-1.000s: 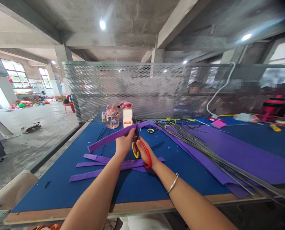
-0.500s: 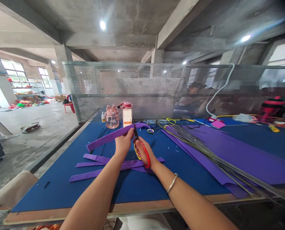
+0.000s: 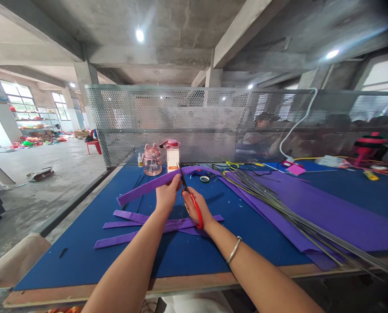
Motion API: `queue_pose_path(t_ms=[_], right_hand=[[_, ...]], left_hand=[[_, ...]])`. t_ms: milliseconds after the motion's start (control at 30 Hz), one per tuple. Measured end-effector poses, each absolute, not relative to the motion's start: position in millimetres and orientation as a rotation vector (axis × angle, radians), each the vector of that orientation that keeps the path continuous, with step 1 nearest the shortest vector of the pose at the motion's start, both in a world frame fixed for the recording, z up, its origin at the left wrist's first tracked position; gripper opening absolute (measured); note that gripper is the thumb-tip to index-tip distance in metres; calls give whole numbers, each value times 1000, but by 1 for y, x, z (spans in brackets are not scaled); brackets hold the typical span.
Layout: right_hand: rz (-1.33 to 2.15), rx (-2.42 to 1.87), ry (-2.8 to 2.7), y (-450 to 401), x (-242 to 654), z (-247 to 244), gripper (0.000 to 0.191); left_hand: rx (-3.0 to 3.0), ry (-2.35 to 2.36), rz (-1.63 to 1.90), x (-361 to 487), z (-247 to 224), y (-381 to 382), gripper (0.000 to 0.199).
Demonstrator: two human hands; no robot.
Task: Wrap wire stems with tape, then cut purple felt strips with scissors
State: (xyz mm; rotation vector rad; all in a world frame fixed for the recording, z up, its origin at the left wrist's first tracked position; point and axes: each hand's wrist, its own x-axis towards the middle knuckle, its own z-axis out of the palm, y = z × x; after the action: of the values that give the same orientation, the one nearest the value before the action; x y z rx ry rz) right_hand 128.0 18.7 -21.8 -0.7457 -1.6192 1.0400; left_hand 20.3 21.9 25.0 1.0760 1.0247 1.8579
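Observation:
A long purple fabric strip (image 3: 145, 188) is pinched in my left hand (image 3: 166, 194), above the table. My right hand (image 3: 197, 206) grips red-handled scissors (image 3: 199, 213), its fingers wrapped round the handles. The dark blades point up and away, crossing the strip just right of my left fingertips. Whether the blades have cut into the fabric I cannot tell. Below my hands, several more purple strips (image 3: 122, 239) lie crossed on the blue tabletop (image 3: 79, 256). My wrists partly cover them.
To the right, a bundle of thin grey-green rods (image 3: 288, 206) lies across large purple fabric sheets (image 3: 337, 208). A pink clear bottle (image 3: 152, 161) and a pink-lidded bottle (image 3: 172, 150) stand at the back. Behind them rises a perforated metal screen (image 3: 197, 117); people sit beyond it.
The strip's far end has swung up and stretched out to the right, uncovering a tape roll. The scissors' handles appear closer together. My hands have hardly moved.

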Motion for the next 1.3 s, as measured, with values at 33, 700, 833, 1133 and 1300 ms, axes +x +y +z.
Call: queue_pose_path(t_ms=[33, 700, 833, 1133, 1300], right_hand=[[1007, -767, -1624, 19, 128, -21, 35], [1283, -553, -1595, 13, 128, -20, 56], [1247, -574, -1595, 13, 128, -20, 55], [1324, -581, -1475, 15, 125, -20, 49], [1337, -632, -1447, 13, 124, -18, 48]], left_hand=[[1066, 1004, 1849, 20, 24, 22, 29], [1083, 1035, 1853, 20, 23, 25, 33], [1161, 1060, 1825, 20, 22, 25, 32], [1162, 1060, 1793, 21, 22, 23, 30], [1134, 1075, 1805, 21, 26, 20, 31]])
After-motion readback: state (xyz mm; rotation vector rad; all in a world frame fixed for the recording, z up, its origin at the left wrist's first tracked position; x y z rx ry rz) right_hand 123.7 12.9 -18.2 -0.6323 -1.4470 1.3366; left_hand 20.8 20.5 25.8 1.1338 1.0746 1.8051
